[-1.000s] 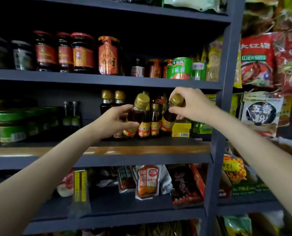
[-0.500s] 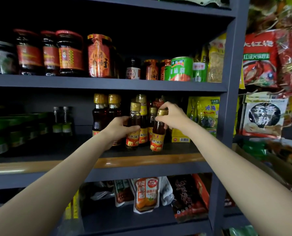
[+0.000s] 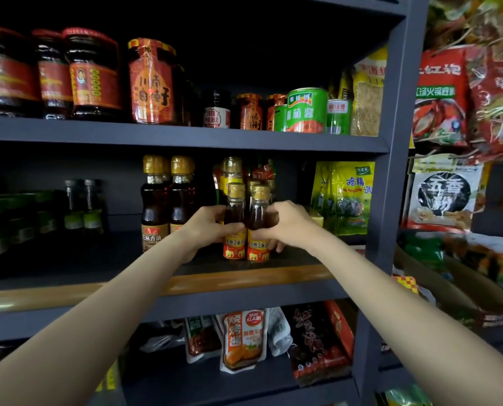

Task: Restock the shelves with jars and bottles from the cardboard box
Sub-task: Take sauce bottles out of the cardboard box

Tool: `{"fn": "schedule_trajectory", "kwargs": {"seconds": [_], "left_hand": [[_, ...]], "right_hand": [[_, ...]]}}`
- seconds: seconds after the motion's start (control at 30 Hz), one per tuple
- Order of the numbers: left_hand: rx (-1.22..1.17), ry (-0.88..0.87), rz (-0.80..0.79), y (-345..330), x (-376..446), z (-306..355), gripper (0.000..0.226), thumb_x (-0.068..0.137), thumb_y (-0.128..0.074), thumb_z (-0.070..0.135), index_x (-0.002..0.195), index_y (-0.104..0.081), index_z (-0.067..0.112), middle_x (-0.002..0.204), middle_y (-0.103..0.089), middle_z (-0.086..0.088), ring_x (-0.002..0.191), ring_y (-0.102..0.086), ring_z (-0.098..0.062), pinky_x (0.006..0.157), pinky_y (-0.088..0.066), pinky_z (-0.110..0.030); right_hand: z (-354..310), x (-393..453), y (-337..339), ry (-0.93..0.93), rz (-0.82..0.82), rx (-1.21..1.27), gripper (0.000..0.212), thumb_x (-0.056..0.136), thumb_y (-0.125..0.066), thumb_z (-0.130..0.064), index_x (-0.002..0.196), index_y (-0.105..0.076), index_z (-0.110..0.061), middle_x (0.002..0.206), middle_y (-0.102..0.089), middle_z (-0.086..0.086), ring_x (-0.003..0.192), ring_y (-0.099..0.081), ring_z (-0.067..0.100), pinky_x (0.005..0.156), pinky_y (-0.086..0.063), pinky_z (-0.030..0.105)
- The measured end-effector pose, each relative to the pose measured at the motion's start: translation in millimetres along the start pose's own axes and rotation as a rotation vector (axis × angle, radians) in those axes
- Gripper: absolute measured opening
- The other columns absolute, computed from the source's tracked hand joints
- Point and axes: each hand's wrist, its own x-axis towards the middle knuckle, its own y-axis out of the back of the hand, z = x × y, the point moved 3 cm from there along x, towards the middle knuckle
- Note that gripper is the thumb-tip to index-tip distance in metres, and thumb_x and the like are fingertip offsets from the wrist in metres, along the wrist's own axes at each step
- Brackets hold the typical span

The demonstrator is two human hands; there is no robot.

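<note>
Both small amber glass sesame-oil bottles stand side by side, touching, on the dark middle shelf [image 3: 244, 297], just right of the two taller gold-capped dark oil bottles [image 3: 168, 206]. The left hand [image 3: 206, 227] is wrapped round the left small bottle [image 3: 235, 230], the right hand [image 3: 288, 224] round the right small bottle [image 3: 257, 232]. Best now: square the labels forward, nudge them level with that taller pair, then let go gently so neither tips.

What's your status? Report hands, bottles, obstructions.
Left hand and right hand each gripping a small bottle. Both upright on middle shelf. Nothing blocking.
</note>
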Motion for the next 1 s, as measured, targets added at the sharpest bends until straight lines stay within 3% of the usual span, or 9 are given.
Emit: {"fn": "schedule_trajectory", "kwargs": {"seconds": [0.1, 0.2, 0.33, 0.4, 0.53, 0.8, 1.0], "left_hand": [[-0.024, 0.011, -0.003, -0.9, 2.7, -0.5, 0.038, 0.087, -0.061, 0.010, 0.124, -0.052, 0.009, 0.104, -0.059, 0.004, 0.106, -0.056, -0.018, 0.092, -0.048, -0.034], [0.004, 0.004, -0.011, -0.6, 5.3, -1.7, 0.040, 0.086, -0.061, 0.011, 0.125, -0.052, 0.010, 0.111, -0.057, 0.002, 0.108, -0.055, -0.018, 0.092, -0.049, -0.033], [-0.006, 0.016, -0.030, 0.0, 8.3, -2.6, 0.038, 0.087, -0.061, 0.011, 0.124, -0.053, 0.012, 0.110, -0.055, 0.003, 0.105, -0.054, -0.015, 0.090, -0.048, -0.031], [-0.012, 0.024, -0.038, 0.5, 8.3, -2.8, 0.041, 0.086, -0.062, 0.011, 0.126, -0.052, 0.012, 0.116, -0.055, 0.000, 0.109, -0.054, -0.016, 0.091, -0.048, -0.031], [-0.001, 0.015, -0.046, 0.7, 7.9, -4.9, 0.041, 0.086, -0.062, 0.012, 0.126, -0.052, 0.011, 0.123, -0.055, -0.004, 0.113, -0.053, -0.018, 0.097, -0.048, -0.034], [0.028, -0.036, -0.019, 1.2, 10.8, -9.3, 0.043, 0.086, -0.063, 0.015, 0.126, -0.052, 0.013, 0.125, -0.055, -0.002, 0.120, -0.049, -0.017, 0.100, -0.046, -0.039], [0.045, -0.035, 0.010, 1.7, 13.0, -11.7, 0.050, 0.084, -0.065, 0.018, 0.131, -0.049, 0.012, 0.131, -0.054, -0.006, 0.124, -0.047, -0.020, 0.102, -0.044, -0.043]], "right_hand": [[9.6, 3.4, 11.5, -0.054, 0.066, 0.016, 0.062, 0.079, -0.074, -0.020, 0.131, -0.046, -0.001, 0.080, -0.063, 0.004, 0.060, -0.063, 0.013, 0.061, -0.054, 0.023], [21.1, 12.4, 28.4, -0.114, 0.127, -0.095, 0.055, 0.080, -0.073, -0.020, 0.125, -0.048, 0.000, 0.089, -0.064, 0.005, 0.061, -0.062, 0.011, 0.061, -0.050, 0.023], [30.9, 31.5, 34.1, -0.161, 0.130, -0.113, 0.072, 0.081, -0.073, -0.022, 0.138, -0.033, -0.003, 0.121, -0.060, 0.011, 0.070, -0.065, 0.013, 0.075, -0.051, 0.027], [31.9, 41.8, 29.8, -0.173, 0.108, -0.106, 0.072, 0.081, -0.072, -0.021, 0.138, -0.033, -0.004, 0.129, -0.055, 0.010, 0.069, -0.064, 0.012, 0.074, -0.049, 0.026], [33.8, 59.2, 22.5, -0.182, 0.083, -0.133, 0.065, 0.080, -0.073, -0.015, 0.133, -0.038, -0.005, 0.126, -0.056, 0.010, 0.061, -0.062, 0.011, 0.061, -0.050, 0.023], [43.5, 77.1, 21.0, -0.207, 0.082, -0.065, 0.058, 0.079, -0.073, -0.009, 0.128, -0.044, -0.004, 0.126, -0.054, 0.013, 0.075, -0.067, 0.020, 0.083, -0.056, 0.033], [44.9, 79.4, 16.2, -0.220, 0.102, 0.021, 0.057, 0.080, -0.071, -0.005, 0.130, -0.043, -0.005, 0.131, -0.050, 0.014, 0.084, -0.068, 0.024, 0.087, -0.055, 0.036]]}}
